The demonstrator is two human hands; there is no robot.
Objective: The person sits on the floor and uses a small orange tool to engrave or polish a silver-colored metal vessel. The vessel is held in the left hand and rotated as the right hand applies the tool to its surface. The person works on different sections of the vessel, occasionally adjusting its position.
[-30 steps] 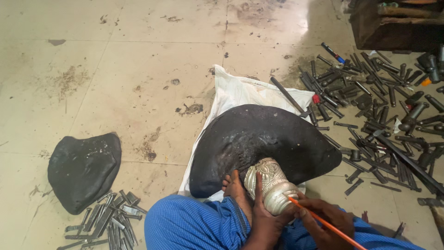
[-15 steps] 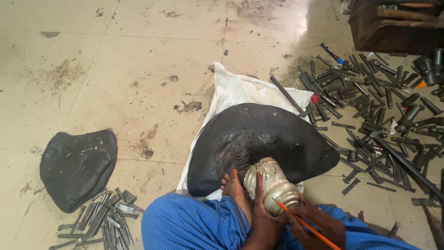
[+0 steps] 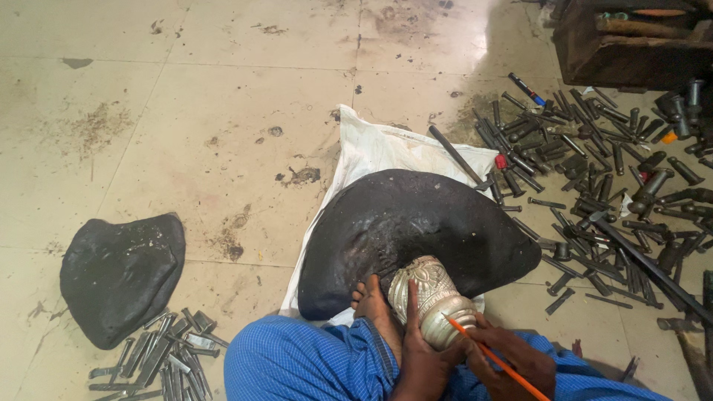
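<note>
Head view, left hand: the left hand [image 3: 420, 356] is closed around the near end of the metal cup [image 3: 431, 301], thumb lying up along its side, fingers wrapped under.
Head view, right hand: the right hand [image 3: 516, 360] is pinched shut on an orange pencil [image 3: 494, 360]; its tip touches the cup's rim just ahead of the knuckles.
Cup: a silver, embossed vessel, lying tilted on its side, far end resting on the black pad [image 3: 416, 234], near end in the left hand.
Foot: a bare foot [image 3: 375, 308] lies just left of the left hand, touching the cup's side and the pad's edge.
Pad: a dark, crescent-shaped lump on a white sack [image 3: 371, 152], directly beyond both hands.
Doing the step well (judgement): keep the left grip firm so the cup does not roll on the pad; light pencil pressure, short strokes following the raised pattern.
Edges, right of the hands: a dense scatter of steel punches [image 3: 587, 171] on the floor [image 3: 186, 89], with a hammer [image 3: 691, 349] near; little free room for the elbow there.
Edges, left of the hands: a smaller black pad [image 3: 122, 275] and a second pile of punches [image 3: 160, 353], well apart.
Open room: bare tiled floor beyond the sack, far left; a wooden box [image 3: 631, 41] far right.
Lap: blue cloth [image 3: 304, 360] beneath both wrists.
</note>
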